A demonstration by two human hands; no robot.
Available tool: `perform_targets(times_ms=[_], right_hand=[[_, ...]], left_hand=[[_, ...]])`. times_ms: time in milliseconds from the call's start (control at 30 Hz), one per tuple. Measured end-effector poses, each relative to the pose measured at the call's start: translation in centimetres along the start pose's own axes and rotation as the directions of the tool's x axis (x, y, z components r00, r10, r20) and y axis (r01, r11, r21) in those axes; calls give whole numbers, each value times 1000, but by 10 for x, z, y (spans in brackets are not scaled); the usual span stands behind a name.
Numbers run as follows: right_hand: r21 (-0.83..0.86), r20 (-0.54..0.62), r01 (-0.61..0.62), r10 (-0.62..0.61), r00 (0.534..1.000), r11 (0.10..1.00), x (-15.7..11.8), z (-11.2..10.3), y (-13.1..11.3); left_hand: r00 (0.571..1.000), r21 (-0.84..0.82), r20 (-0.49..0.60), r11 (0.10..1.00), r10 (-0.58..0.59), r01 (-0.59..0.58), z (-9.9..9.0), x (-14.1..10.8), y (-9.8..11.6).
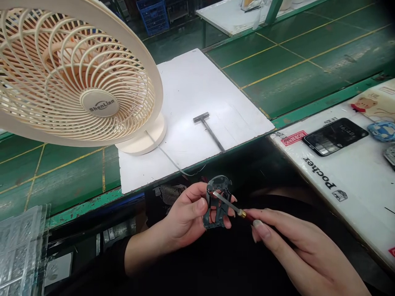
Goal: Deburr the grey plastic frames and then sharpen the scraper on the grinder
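Note:
My left hand pinches a small dark grey metal part with cut-outs, held upright over my lap below the bench edge. My right hand grips a thin screwdriver with a reddish handle and brass collar. Its silver shaft slants up to the left and its tip rests on the upper part of the metal piece. Both hands sit close together in front of my dark clothing.
A beige desk fan stands on a white sheet on the green bench, next to a T-shaped metal tool. A phone lies on the white board at right. Clear plastic trays sit at lower left.

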State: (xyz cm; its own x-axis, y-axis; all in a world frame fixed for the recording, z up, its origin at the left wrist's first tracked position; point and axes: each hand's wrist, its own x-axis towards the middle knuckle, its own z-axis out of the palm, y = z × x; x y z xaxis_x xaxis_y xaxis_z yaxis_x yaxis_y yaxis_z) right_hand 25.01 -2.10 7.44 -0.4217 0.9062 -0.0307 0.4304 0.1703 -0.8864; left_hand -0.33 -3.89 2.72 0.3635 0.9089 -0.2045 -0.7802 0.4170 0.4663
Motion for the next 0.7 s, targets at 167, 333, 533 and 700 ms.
perform_targets(times_ms=[167, 333, 533, 700], right_hand=[[-82, -10, 62, -63, 998, 995, -1, 1, -2], [-108, -16, 93, -96, 995, 990, -3, 3, 1], [-172, -11, 158, -162, 987, 972, -4, 4, -2], [-166, -6, 176, -180, 984, 970, 0, 5, -10]], left_hand=[[1000, 28, -24, 1000, 3, -2, 3, -3, 1], [999, 42, -39, 999, -1, 3, 2, -3, 1], [997, 108, -48, 993, 53, -48, -2, -2, 1], [998, 82, -66, 997, 6, -1, -6, -5, 3]])
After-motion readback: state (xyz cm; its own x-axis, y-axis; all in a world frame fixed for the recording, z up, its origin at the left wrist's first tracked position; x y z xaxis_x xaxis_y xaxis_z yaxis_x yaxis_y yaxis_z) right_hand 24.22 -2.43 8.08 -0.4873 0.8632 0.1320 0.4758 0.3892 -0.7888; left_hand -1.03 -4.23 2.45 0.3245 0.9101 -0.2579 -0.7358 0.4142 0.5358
